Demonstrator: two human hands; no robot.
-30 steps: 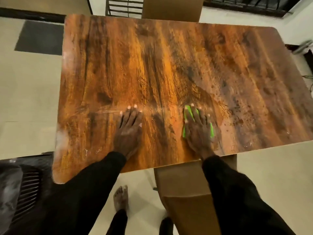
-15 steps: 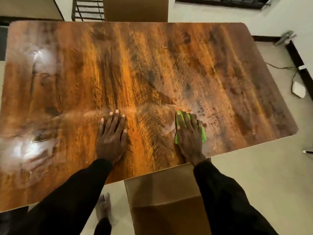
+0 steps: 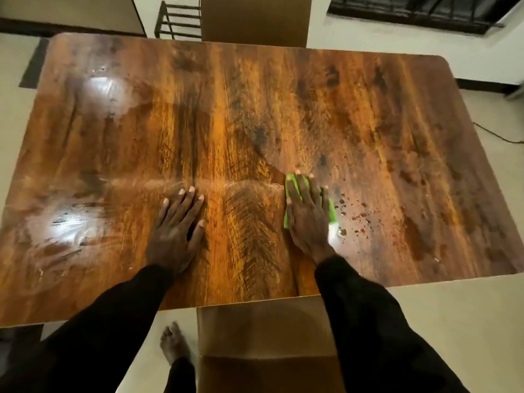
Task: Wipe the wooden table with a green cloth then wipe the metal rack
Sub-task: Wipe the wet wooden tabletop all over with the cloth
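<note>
A large wooden table [image 3: 283, 109] with a glossy, streaked top fills the view. My right hand [image 3: 307, 217] lies flat with straight fingers on a green cloth [image 3: 292, 185], pressing it onto the table near the front edge, right of centre. The cloth shows only at the hand's left and right sides. Water droplets [image 3: 357, 214] lie just right of it. My left hand [image 3: 177, 225] rests flat on the bare wood to the left, fingers spread. A dark metal rack [image 3: 177, 21] stands on the floor beyond the table's far edge.
A brown chair [image 3: 263, 344] stands tucked under the near edge between my arms, and another chair back [image 3: 253, 18] rises past the far edge. My bare foot [image 3: 173, 344] is on the pale floor. A dark window grille [image 3: 411, 12] sits at upper right.
The view has shifted, so more of the table's left side and its wet glare patches show. My right hand with the cloth has slid slightly forward and right; the left hand stays planted.
</note>
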